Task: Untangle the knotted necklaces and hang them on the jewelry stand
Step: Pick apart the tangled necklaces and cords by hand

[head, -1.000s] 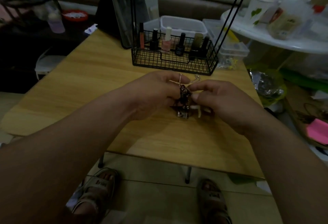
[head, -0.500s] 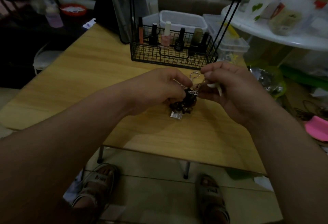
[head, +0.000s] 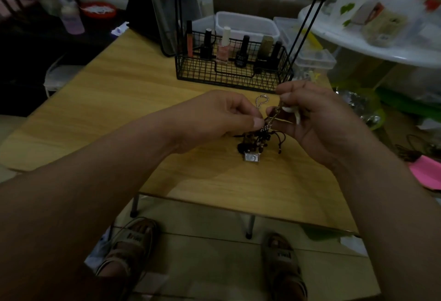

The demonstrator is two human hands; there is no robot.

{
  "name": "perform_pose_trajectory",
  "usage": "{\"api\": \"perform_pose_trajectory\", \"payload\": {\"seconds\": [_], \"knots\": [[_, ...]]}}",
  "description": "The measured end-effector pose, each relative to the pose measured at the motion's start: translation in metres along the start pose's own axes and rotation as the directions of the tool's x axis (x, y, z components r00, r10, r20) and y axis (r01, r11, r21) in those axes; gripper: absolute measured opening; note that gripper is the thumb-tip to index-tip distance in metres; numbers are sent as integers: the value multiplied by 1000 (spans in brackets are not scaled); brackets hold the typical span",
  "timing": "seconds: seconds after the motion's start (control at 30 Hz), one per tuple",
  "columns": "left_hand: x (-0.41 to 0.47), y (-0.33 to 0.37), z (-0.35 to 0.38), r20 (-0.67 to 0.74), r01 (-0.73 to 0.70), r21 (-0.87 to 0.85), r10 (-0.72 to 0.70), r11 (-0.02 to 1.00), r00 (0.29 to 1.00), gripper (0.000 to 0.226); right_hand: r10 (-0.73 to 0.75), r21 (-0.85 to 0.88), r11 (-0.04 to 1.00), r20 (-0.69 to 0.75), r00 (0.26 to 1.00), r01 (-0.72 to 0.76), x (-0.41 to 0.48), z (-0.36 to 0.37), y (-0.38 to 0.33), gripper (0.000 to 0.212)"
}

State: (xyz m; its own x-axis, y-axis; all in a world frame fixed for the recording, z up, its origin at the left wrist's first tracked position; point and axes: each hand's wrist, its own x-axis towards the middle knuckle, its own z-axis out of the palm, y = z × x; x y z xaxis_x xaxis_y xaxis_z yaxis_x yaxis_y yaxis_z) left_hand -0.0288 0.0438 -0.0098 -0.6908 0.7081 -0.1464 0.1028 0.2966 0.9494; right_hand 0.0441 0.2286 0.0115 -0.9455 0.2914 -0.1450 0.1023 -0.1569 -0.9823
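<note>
necklace tangle (head: pixel 257 140) now looser | pinched between left hand (head: pixel 214 114), right hand (head: pixel 317 119) | dangling

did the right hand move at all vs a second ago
Yes. The right hand has risen toward the wire basket. It now overlaps the basket's front lower corner in the view, where a gap showed before. It pinches the necklace tangle.

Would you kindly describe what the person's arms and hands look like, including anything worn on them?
Left forearm and right forearm are bare, no sleeve in view. Neither the left hand nor the right hand shows a ring, watch, bracelet or glove. The left thumbnail looks short and unpainted.
</note>
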Motion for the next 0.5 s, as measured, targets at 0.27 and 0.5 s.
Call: {"api": "perform_pose_trajectory", "payload": {"seconds": [0.27, 0.5], "knots": [[1, -4, 1, -2, -23, -29, 23, 999, 1000, 17, 16, -1, 1000, -26, 1000, -16, 1, 0, 1, 17], [2, -5, -3, -65, -20, -22, 18, 1000, 998, 25, 56, -430, 896, -137, 989, -110, 1, -8, 11, 9]]}}
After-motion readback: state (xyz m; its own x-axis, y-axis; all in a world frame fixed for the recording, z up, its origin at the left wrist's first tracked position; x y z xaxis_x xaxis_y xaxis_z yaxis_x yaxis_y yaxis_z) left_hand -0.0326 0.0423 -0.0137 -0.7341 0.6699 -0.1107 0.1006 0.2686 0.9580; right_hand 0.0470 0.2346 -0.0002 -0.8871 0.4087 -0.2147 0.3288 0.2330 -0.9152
